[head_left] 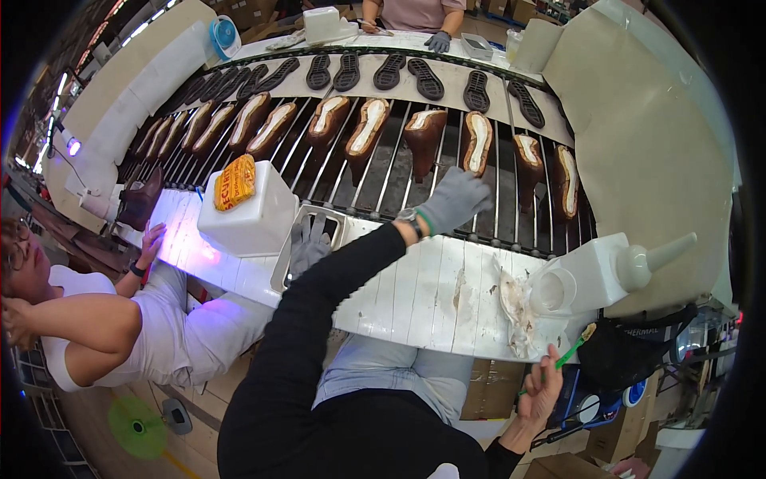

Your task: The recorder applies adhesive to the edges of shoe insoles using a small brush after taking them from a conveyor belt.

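Observation:
My left hand (458,201), in a grey glove, reaches over the roller conveyor with loosely bent fingers and nothing visible in them. It is just below a brown boot (477,144) lying with its white-coated underside up; I cannot tell if they touch. Another brown boot (423,142) lies to the left of that hand. At the lower right my bare right hand (540,389) is closed round a thin green brush (576,345), its bristles pointing up and right. Above the brush, a white plastic bottle (586,271) with a long nozzle lies on the white worktop.
Several more boots line the conveyor (383,191), with black soles (427,78) on the shelf behind. A white container (246,209) with a yellow packet and a metal tray (343,227) holding a grey glove stand left. A person (120,319) sits at left; another (419,16) works opposite.

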A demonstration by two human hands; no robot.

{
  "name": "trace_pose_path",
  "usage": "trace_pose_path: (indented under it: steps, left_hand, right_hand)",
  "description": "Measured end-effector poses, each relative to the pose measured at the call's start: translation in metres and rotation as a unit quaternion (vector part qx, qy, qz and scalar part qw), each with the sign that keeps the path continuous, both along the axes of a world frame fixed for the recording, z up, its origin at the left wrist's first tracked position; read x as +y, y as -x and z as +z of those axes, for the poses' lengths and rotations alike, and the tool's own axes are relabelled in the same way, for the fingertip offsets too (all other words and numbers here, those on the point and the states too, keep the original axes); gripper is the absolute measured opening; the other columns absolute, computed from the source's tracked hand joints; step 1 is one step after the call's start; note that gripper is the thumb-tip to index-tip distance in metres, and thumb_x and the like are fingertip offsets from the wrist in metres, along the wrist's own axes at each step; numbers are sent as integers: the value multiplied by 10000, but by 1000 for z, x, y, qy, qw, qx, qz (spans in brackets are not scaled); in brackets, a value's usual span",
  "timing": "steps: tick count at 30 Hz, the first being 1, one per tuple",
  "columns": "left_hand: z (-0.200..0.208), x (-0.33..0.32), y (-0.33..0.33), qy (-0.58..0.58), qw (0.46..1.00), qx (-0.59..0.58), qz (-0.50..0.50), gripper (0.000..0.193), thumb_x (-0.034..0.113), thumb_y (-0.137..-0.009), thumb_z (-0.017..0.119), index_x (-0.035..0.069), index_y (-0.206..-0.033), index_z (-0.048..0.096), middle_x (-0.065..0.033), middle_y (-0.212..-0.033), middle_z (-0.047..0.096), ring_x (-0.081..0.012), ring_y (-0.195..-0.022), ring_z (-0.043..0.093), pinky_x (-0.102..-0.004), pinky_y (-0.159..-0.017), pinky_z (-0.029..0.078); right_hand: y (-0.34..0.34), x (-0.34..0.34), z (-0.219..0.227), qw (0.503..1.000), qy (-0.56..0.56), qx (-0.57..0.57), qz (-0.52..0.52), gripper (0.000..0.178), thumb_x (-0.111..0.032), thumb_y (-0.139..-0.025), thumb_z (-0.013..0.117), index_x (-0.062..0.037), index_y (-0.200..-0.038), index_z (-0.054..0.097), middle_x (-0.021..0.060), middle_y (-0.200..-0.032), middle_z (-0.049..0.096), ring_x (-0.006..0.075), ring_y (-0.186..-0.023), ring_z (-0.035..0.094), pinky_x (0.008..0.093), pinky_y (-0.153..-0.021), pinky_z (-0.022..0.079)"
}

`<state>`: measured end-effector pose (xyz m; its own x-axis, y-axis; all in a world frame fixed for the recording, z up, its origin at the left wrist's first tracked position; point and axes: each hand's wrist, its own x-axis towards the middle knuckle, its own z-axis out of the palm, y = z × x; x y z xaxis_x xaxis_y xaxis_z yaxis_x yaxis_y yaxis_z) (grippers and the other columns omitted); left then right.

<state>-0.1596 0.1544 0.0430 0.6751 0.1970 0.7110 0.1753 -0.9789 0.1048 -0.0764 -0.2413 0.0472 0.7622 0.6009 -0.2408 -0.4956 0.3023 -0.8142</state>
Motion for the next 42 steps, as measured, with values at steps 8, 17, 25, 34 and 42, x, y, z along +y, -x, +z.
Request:
trace_pose_path:
  steps: [8,17,25,34,42]
  left_hand:
    - [-2,83,81,28,985,111,131,254,363,-818,629,118,-884,642,-70,-838,598,-271,-877,569,-418,-778,414]
    - [-35,206,107,203,868,109,439,611,444,-777,675,63,-1216,486,-180,-1123,552,-363,-1030,550,-479,-854,459]
    - [-64,238,50,296,781,200,513,1121,574,-610,763,2,-1411,226,-215,-1079,631,-311,-951,659,-419,-800,532]
    - [-126,284,144,361,819,151,420,907,595,-784,667,-65,-1350,410,-250,-1150,630,-276,-1016,649,-353,-868,519]
    - [-59,210,110,278,925,49,256,802,398,-769,677,-60,-1361,389,-246,-1235,559,-298,-1126,558,-377,-959,434]
  right_hand:
    - [46,65,-3,983,63,-1,170,99,-121,-899,591,-35,-853,575,-29,-622,470,42,-460,349,200,-411,228]
    - [86,121,-46,940,185,-100,270,220,-147,-932,549,-59,-730,542,-59,-567,404,29,-509,358,212,-456,247]
    - [62,132,-67,943,243,-76,214,256,-149,-860,665,-21,-643,618,10,-543,542,70,-480,470,239,-452,353]
    - [31,134,-72,938,55,-146,309,230,-268,-859,705,-45,-911,714,2,-730,665,63,-669,576,223,-592,414]
    - [12,108,-30,961,105,-90,239,352,-375,-899,651,-78,-712,626,-47,-613,546,33,-568,482,212,-513,349]
